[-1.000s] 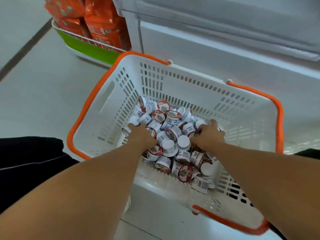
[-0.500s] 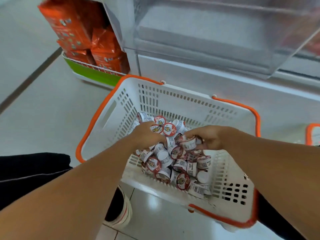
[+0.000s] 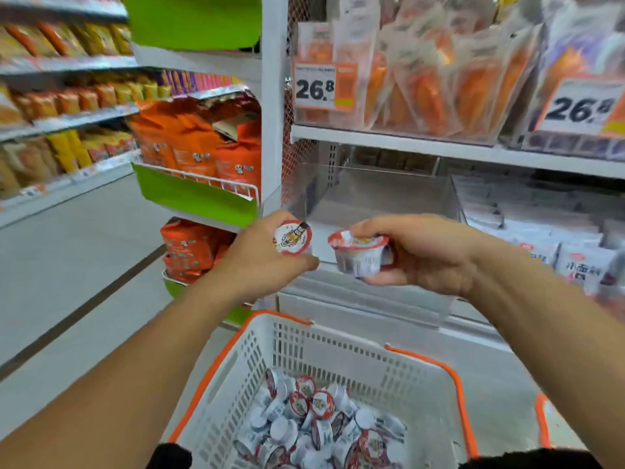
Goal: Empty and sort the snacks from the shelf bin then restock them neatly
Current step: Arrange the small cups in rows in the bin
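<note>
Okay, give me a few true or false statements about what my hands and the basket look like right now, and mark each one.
1. Each hand holds a snack cup. True: the left hand grips one cup, the right hand another.
2. The basket is empty. False: many cups lie in it.
3. The basket has orange trim. True.
4. The clear shelf bin ahead is packed full. False: it looks empty.
5. Both hands are down inside the basket. False: they are raised before the shelf.
</note>
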Demonstrator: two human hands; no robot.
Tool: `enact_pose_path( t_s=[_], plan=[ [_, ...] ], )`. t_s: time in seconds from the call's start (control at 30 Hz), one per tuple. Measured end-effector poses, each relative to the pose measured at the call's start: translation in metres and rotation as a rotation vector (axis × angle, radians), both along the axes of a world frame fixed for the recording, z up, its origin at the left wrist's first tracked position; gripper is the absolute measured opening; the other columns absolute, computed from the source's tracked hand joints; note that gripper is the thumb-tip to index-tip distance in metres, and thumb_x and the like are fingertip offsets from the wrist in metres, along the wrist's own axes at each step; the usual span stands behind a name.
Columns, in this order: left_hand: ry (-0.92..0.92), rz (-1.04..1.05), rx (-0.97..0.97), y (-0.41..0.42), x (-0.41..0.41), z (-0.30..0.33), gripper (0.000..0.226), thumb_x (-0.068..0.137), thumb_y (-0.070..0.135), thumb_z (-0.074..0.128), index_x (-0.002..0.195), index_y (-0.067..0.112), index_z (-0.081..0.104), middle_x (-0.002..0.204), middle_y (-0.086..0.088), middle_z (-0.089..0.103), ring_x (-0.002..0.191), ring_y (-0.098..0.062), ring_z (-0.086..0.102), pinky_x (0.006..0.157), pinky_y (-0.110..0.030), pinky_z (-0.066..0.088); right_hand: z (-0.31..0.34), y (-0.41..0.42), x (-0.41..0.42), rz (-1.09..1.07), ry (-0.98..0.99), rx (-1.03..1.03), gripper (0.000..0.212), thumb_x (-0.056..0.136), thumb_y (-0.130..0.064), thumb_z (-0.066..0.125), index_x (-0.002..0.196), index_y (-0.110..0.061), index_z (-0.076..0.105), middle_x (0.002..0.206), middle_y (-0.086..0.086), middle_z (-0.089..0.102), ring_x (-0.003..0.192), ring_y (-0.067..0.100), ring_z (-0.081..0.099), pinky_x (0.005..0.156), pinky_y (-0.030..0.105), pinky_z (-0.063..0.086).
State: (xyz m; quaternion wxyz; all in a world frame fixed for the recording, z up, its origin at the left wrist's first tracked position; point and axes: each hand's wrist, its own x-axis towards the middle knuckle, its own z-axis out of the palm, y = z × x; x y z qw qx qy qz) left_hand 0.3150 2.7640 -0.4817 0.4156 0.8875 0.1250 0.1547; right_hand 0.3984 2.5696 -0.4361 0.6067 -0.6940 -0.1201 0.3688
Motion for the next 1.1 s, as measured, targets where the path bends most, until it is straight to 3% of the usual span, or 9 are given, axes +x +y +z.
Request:
enact_pose_path(
  t_s=[0.13,0.27,0.47,0.53,0.77,0.83,0.9,0.97,1.1],
  plan=[
    [-0.051,0.068,0.368,0.009,0.037,-0.009,0.043,0.066,0.036,0.081,0.099,0.033,0.053,0.102,0.006,0.042,0.081,-0.015,0.056,0.067,-0.028,0.049,0.001,0.054,0.072,-0.272,-0.073,-0.063,0.009,0.090,-0.013,0.069,0.083,-0.011,0.063,0.060,0.006,0.066,0.047,0.014,0.065,0.047,0.030,0.059],
    [0.034,0.097,0.479,0.029,0.053,-0.028,0.044,0.069,0.046,0.076,0.100,0.033,0.048,0.108,0.005,0.037,0.082,-0.025,0.058,0.070,-0.036,0.051,-0.045,0.113,0.139,-0.267,-0.044,-0.296,0.018,0.096,-0.014,0.057,0.079,-0.012,0.057,0.072,0.005,0.062,0.058,0.013,0.059,0.043,0.025,0.053],
    [0.023,0.110,0.539,0.037,0.058,-0.039,0.050,0.070,0.058,0.072,0.105,0.041,0.041,0.109,0.009,0.034,0.080,-0.022,0.058,0.069,-0.036,0.052,-0.102,0.179,0.194,-0.294,-0.033,-0.227,0.012,0.098,-0.013,0.060,0.087,-0.008,0.058,0.070,0.007,0.061,0.037,0.013,0.058,0.035,0.023,0.049],
    [0.007,0.107,0.531,0.034,0.059,-0.040,0.051,0.070,0.059,0.071,0.106,0.043,0.039,0.110,0.009,0.033,0.081,-0.021,0.058,0.070,-0.036,0.054,-0.109,0.189,0.200,-0.304,-0.063,-0.212,0.012,0.096,-0.015,0.065,0.099,-0.007,0.056,0.072,0.009,0.061,0.047,0.018,0.061,0.040,0.029,0.053],
    [0.042,0.091,0.488,0.028,0.069,-0.045,0.053,0.071,0.064,0.070,0.109,0.044,0.039,0.112,0.009,0.032,0.082,-0.018,0.052,0.068,-0.025,0.041,-0.087,0.153,0.219,-0.088,-0.193,-0.524,0.012,0.098,0.005,0.050,0.092,-0.004,0.055,0.095,0.013,0.056,0.084,0.028,0.059,0.052,0.025,0.057],
    [0.054,0.096,0.466,0.025,0.072,-0.046,0.050,0.072,0.065,0.068,0.105,0.044,0.037,0.110,0.009,0.032,0.080,-0.017,0.051,0.067,-0.025,0.038,-0.090,0.141,0.222,-0.137,-0.078,-0.505,0.004,0.097,0.000,0.056,0.096,0.001,0.060,0.099,0.016,0.059,0.076,0.029,0.062,0.065,0.033,0.061],
    [0.075,0.099,0.447,0.022,0.075,-0.046,0.049,0.073,0.068,0.066,0.102,0.044,0.035,0.109,0.009,0.034,0.079,-0.015,0.048,0.066,-0.024,0.034,-0.097,0.132,0.223,-0.200,-0.032,-0.458,0.011,0.097,-0.008,0.062,0.091,0.001,0.059,0.094,0.016,0.063,0.058,0.025,0.066,0.056,0.033,0.060],
    [0.096,0.103,0.434,0.020,0.076,-0.046,0.049,0.073,0.070,0.064,0.098,0.045,0.030,0.109,0.010,0.034,0.079,-0.013,0.046,0.064,-0.022,0.031,-0.102,0.127,0.223,-0.265,-0.125,-0.510,0.022,0.094,-0.020,0.069,0.093,-0.001,0.057,0.088,0.015,0.067,0.047,0.023,0.067,0.047,0.032,0.059],
    [0.107,0.126,0.388,0.019,0.078,-0.047,0.046,0.073,0.069,0.064,0.099,0.042,0.037,0.107,0.009,0.036,0.077,-0.014,0.047,0.053,-0.015,0.023,-0.101,0.121,0.227,-0.114,-0.646,-0.915,0.024,0.095,-0.024,0.067,0.100,-0.001,0.061,0.095,0.015,0.071,0.070,0.030,0.073,0.069,0.038,0.062]
  ],
)
